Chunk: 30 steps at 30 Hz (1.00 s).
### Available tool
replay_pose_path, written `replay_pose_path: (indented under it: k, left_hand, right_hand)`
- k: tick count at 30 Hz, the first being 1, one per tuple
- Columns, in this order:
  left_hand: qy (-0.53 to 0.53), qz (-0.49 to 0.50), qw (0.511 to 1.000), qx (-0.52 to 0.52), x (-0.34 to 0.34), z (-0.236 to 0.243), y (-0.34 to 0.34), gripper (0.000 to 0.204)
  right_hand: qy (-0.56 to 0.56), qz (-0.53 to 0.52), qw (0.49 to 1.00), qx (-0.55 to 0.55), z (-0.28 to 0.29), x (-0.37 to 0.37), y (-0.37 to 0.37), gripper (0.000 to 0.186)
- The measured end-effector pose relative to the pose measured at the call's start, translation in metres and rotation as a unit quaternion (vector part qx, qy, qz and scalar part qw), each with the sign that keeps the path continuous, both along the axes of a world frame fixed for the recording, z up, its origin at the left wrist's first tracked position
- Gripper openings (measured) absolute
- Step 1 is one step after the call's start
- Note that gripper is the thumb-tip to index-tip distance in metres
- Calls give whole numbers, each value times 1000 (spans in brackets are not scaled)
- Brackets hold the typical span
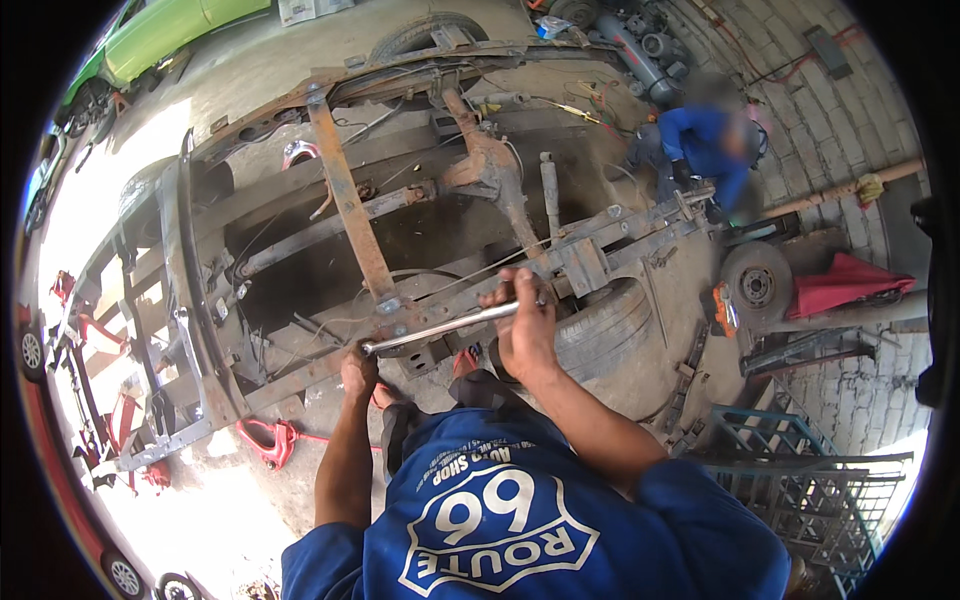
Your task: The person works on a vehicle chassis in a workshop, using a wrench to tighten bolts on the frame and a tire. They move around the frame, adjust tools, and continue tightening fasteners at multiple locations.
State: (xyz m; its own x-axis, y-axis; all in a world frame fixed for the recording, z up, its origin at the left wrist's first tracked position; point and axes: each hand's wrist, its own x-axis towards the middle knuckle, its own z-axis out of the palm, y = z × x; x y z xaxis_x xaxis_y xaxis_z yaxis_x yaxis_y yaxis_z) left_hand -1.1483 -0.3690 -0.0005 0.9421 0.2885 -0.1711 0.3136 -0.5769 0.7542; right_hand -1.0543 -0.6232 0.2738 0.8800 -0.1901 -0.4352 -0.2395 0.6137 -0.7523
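Note:
A long chrome socket wrench (pixel 445 325) lies slantwise over the near rail of a rusty vehicle frame (pixel 345 195). My left hand (pixel 358 372) is closed around the wrench's head end, low against the rail; what the head sits on is hidden by the fingers. My right hand (pixel 527 335) grips the far end of the handle, with the index finger side raised near the rail. A rusty crossmember (pixel 350 205) joins the rail just beyond the wrench.
A tyre (pixel 605 335) lies under the rail at right. A person in blue (pixel 700 145) crouches at the frame's far right end. A red jack stand (pixel 270 442) stands on the floor at left. Blue metal racks (pixel 800 480) stand at lower right, and a wheel (pixel 757 284) leans by the wall.

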Motion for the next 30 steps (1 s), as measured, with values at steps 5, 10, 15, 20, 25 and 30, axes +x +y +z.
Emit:
replay_pose_path:
  k: [5, 10, 15, 20, 25, 30]
  left_hand:
    - [23, 2, 1000, 5, -1, -11, 2, 29]
    - [71, -14, 995, -73, -6, -3, 11, 40]
    - [123, -23, 980, -152, -18, -11, 20, 45]
    - [21, -114, 990, -85, -21, -24, 36, 49]
    - [56, -55, 989, -126, -19, -5, 34, 32]
    - [10, -67, 993, -95, -13, 7, 25, 34]
  right_hand:
    - [32, -167, 985, 26, -65, 71, -24, 16]
    - [-78, -158, 959, -224, -91, 174, 75, 21]
    - [-260, 85, 874, -401, -43, 176, 242, 33]
    - [-346, 452, 759, -317, 4, 34, 355, 48]
    - [-477, 737, 435, -201, 28, -105, 297, 35]
    - [-457, 717, 518, -94, 48, -91, 220, 23]
